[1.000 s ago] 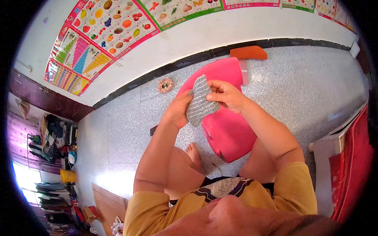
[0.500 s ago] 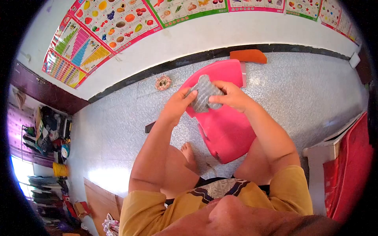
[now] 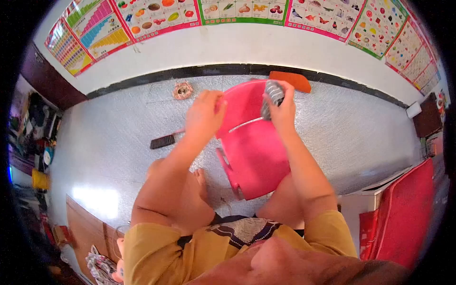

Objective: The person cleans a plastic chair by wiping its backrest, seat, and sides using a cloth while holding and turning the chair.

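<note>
A folded grey striped cloth is gripped in my right hand, with the thumb and fingers closed on it. It is held over the backrest of a pink plastic chair, which stands in front of my knees. My left hand is apart from the cloth, at the left edge of the backrest. Motion blurs it somewhat, but its thumb shows away from the fingers and nothing appears in it. Whether it touches the chair I cannot tell.
A brush with black bristles lies on the floor left of the chair. Near the wall are a round patterned object and an orange board. A red-covered piece stands at the right, cardboard at the lower left.
My left hand has let go of the cloth and moved left. My right hand has kept the cloth and shifted right with it. The view has turned slightly, showing more of the brush.
</note>
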Tool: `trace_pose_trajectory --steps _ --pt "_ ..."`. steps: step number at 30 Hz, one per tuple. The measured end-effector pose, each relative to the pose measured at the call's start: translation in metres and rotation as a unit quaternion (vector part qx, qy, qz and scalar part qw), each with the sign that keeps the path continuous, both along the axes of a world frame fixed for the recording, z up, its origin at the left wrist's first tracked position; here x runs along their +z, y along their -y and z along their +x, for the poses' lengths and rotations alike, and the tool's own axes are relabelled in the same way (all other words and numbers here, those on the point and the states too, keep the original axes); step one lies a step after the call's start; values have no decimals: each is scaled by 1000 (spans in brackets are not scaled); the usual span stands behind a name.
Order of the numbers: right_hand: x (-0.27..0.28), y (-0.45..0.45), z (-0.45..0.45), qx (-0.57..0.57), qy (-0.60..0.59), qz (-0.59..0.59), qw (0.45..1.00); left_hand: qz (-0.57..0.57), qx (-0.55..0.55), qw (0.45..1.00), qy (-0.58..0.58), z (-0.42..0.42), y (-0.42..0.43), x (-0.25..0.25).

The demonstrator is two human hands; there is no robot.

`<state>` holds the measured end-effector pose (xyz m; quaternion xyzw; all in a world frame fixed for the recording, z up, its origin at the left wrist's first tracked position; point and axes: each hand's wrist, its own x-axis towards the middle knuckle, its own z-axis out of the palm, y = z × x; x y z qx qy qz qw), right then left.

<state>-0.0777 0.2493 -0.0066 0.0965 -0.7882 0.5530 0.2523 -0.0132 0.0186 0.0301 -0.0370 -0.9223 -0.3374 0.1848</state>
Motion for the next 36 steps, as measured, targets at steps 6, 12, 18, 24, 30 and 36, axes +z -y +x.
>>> trace_pose_trajectory --steps 6,12,18,24,30,36 --pt "-36 -13 -44 -128 -126 144 973 6 -33 999 34 -14 33 -30" --pt "-28 45 -19 -8 -175 255 951 20 -52 992 110 -15 33 -15" --pt "-25 71 11 122 -187 309 924 5 -58 992 110 -15 36 -17" --pt "-20 12 -33 -104 -154 319 929 -5 -71 990 118 -11 37 -11" --pt "-17 -24 -46 -144 -94 304 937 -23 -57 991 117 -11 37 -6" --pt "-9 23 -34 -24 -175 333 926 -9 -32 995 91 -12 31 -18"
